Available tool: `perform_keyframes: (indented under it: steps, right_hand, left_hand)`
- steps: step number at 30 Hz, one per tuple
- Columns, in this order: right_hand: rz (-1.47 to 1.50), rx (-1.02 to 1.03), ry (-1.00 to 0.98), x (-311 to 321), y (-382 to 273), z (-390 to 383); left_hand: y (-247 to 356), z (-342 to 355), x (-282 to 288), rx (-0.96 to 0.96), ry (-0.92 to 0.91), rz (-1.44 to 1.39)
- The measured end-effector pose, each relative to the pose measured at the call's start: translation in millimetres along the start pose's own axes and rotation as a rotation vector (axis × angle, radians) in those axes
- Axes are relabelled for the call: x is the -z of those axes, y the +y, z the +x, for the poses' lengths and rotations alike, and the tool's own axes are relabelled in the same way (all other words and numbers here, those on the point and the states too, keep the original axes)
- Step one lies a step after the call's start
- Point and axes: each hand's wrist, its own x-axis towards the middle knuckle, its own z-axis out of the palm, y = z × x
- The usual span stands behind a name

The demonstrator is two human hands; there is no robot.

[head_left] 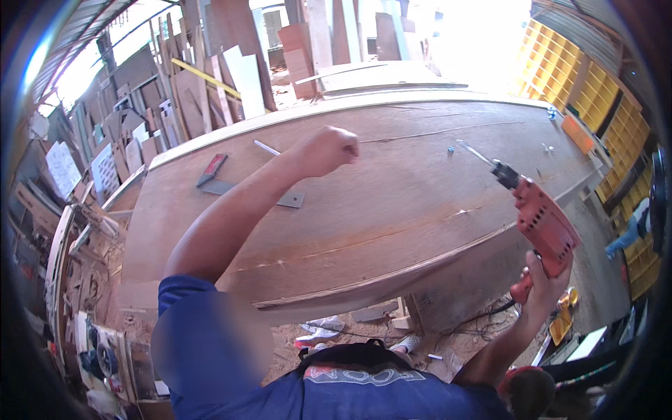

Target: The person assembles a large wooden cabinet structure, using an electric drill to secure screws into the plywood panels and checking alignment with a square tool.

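Gripping a red power drill (547,227) by its handle, the right grip (546,283) sits toward 4 o'clock; the drill body is at 3, its bit pointing toward 10 over the desk (385,196). The left grip (329,150) is at 12 with fingers curled; I cannot tell whether it is fully closed or pinching something. Around them spreads a roofed workshop, its floor (105,266) littered with scraps. The desk has a broad brown wooden top, marked by long lengthwise lines. Yellow lattice panels (553,66) stand at 2, leaning boards (196,91) at 10. Pale lettering crosses the chest of a blue shirt (280,399) at 6, upside down. Smaller still, a square (290,200) with a red-marked stock lies at 9, a white rod (266,147) at 10 and a tiny blue-green piece (450,150) at 2.
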Motion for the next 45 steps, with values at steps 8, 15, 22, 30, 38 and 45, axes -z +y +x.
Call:
perform_keyframes:
  steps: [8,15,22,30,38,45]
  right_hand:
    - [-0.319,0.382,-0.075,-95.9,-118.6,16.1]
    - [-0.635,0.572,-0.230,-212.8,-188.5,115.1]
    - [-0.652,0.543,-0.551,-358.8,-165.1,191.7]
    - [-0.825,0.622,-0.650,-468.2,-107.4,226.3]
    - [-0.846,0.719,-0.697,-504.2,-115.6,243.2]
    - [-0.878,0.702,-0.747,-515.5,-119.0,240.5]
  left_hand:
    - [-69.2,-56.0,31.1,0.076,-0.071,0.007]
    - [-113.1,-6.4,33.3,0.220,0.084,0.143]
    - [-158.1,80.4,13.2,0.495,0.014,0.313]
    - [-178.3,109.0,-17.2,0.556,-0.103,0.307]
    - [-167.8,104.7,-4.4,0.612,-0.124,0.290]
    - [-169.3,106.6,-7.8,0.630,-0.138,0.298]
